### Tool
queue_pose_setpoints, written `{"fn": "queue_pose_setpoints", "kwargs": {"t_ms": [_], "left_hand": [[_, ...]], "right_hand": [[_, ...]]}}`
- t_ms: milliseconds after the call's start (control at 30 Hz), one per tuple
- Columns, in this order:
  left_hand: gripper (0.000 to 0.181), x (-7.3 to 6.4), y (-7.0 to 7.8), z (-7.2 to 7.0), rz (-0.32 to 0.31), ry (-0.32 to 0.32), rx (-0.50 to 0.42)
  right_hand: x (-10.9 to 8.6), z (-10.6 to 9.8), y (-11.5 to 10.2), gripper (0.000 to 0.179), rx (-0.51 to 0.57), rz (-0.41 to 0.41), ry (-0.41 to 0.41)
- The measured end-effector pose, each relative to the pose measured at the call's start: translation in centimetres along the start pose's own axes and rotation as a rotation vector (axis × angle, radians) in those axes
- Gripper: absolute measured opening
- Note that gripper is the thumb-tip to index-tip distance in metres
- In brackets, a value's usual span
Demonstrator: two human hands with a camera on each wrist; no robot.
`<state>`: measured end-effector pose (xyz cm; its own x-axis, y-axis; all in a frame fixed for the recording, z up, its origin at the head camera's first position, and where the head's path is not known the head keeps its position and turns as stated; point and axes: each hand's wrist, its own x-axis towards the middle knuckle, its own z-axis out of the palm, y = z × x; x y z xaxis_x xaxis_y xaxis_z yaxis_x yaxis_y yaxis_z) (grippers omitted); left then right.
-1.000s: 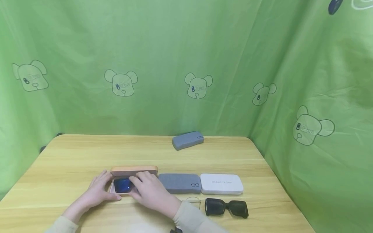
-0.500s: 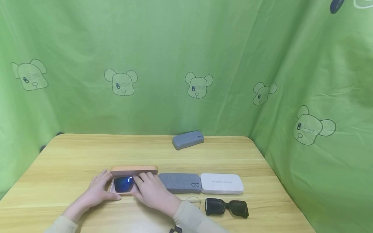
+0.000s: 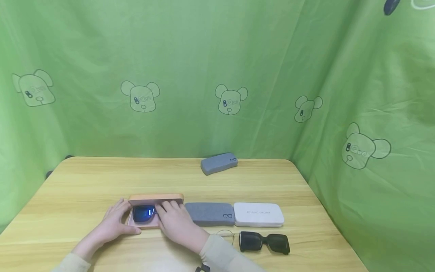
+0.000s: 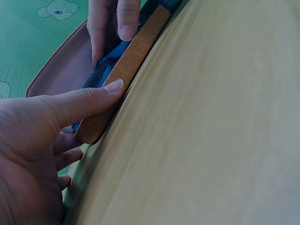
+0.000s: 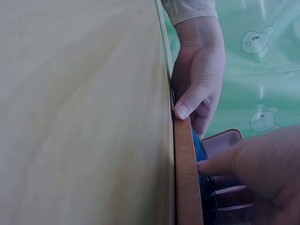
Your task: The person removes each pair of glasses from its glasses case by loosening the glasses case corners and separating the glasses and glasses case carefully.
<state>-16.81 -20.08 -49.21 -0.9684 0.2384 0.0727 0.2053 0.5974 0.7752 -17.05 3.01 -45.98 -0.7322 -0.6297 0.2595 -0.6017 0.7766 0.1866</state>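
The open brown case (image 3: 156, 197) is gripped at its left end by the left hand (image 3: 114, 223), and the blue sunglasses (image 3: 143, 214) inside are partly covered by the right hand (image 3: 178, 223), whose grip cannot be made out.

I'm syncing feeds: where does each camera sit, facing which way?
Head: on the head, facing forward and down at the table; left hand and right hand show.
Left wrist: on that wrist, facing the open case; left hand near, right hand beyond.
Right wrist: on that wrist, facing the case; right hand near, left beyond.
Wrist views share the case.
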Motion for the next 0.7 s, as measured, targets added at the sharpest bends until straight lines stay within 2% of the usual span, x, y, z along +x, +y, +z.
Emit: {"fn": "queue_pose_setpoints", "kwargs": {"t_ms": [267, 700], "left_hand": [[0.099, 0.0, -0.02, 0.04, 0.008, 0.008, 0.008], [0.102, -0.05, 0.09, 0.03, -0.017, 0.003, 0.003]], "right_hand": [[0.13, 0.31, -0.01, 0.037, 0.005, 0.01, -0.019], [-0.13, -0.54, 0.12, 0.041, 0.028, -0.031, 0.032]]}}
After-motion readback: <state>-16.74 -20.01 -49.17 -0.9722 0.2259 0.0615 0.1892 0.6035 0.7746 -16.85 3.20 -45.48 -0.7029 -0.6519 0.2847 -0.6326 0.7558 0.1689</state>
